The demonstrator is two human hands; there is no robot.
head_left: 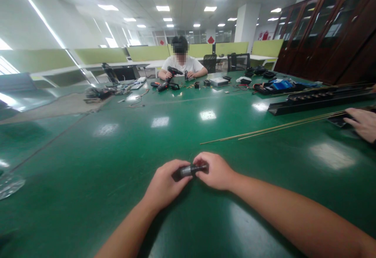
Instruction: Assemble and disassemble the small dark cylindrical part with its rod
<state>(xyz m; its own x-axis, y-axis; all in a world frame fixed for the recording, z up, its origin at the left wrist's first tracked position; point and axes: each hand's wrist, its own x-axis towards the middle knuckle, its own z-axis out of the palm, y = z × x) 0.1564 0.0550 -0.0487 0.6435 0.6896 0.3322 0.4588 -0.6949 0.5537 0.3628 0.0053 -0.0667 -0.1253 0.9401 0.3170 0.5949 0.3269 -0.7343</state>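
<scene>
A small cylindrical part [186, 171], silver-grey in its middle with a black section and a thin tip at the right, lies level between my two hands just above the green table [132, 140]. My left hand [166, 183] is wrapped round its left end, thumb below and fingers above. At the other end my right hand [216, 170] pinches the black section near the tip. My palms and fingers hide parts of both ends.
Thin brass rods [264, 129] and a long black channel [293, 105] lie at the right, beside another person's hand [362, 123]. Across the table a person [183, 64] holds a power drill [174, 71] among tools. A blue item [280, 84] lies at the back right.
</scene>
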